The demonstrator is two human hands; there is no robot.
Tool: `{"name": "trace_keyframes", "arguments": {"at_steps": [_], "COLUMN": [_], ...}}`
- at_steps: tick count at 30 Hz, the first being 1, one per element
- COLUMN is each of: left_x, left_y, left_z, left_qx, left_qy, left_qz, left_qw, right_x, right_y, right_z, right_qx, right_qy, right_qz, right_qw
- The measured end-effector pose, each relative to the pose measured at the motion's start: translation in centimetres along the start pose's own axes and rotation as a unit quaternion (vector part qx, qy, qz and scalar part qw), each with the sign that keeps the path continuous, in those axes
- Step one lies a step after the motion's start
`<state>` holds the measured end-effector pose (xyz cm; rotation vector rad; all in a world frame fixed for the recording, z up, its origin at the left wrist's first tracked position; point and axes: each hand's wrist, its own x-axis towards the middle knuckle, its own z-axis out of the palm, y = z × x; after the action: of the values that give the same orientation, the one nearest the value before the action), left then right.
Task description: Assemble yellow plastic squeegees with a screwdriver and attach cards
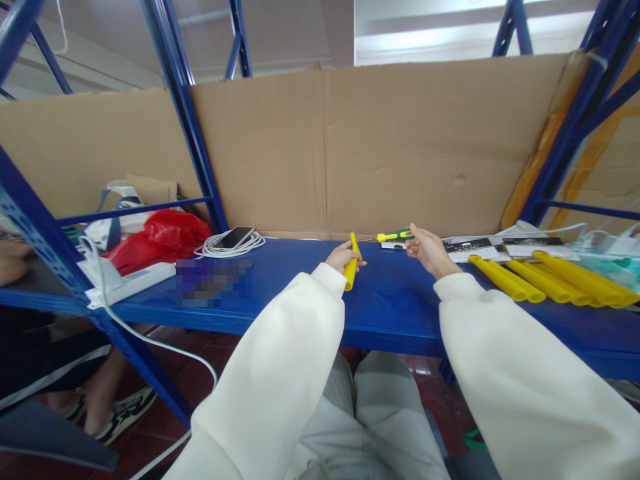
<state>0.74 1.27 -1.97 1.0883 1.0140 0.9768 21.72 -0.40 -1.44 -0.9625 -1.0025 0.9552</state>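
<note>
My left hand [346,256] is closed around a yellow plastic tube [351,275], held upright and slightly tilted above the blue shelf. A screwdriver [395,235] with a green and yellow handle extends leftward from my right hand [429,251], whose fingers grip the handle's rear end. Its thin shaft points at the upper part of the tube; whether the tip touches it I cannot tell. Just beneath the handle lies a small white and black item [393,245]. To the right of my right hand, several yellow tubes [550,281] lie side by side on the shelf.
A phone [235,237] rests on a coiled white cable [213,248]. Left of it are a red bag [157,239] and a white power strip [137,283]. Black-and-white cards [470,249] lie behind the tubes. Cardboard [400,147] walls the back; blue posts [193,133] frame it. Another person's leg [103,387] shows lower left.
</note>
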Motion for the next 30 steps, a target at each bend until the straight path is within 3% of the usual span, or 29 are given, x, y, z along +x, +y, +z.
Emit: {"name": "trace_keyframes", "arguments": {"at_steps": [6,17,30], "left_x": [0.13,-0.16,0.09], "left_y": [0.01,0.05,-0.07], "left_z": [-0.17,0.13,-0.03], "left_qx": [0.010,0.009,0.006], "left_qy": [0.001,0.003,0.004], "left_qz": [-0.001,0.002,0.006], "left_qw": [1.000,1.000,1.000], "right_x": [-0.14,0.18,0.20], "right_y": [-0.15,0.07,0.25], "right_z": [0.10,0.01,-0.05], "right_qx": [0.027,0.015,-0.006], "right_qy": [-0.037,0.007,-0.007], "right_qz": [-0.004,-0.008,-0.001], "right_qw": [0.999,1.000,1.000]}}
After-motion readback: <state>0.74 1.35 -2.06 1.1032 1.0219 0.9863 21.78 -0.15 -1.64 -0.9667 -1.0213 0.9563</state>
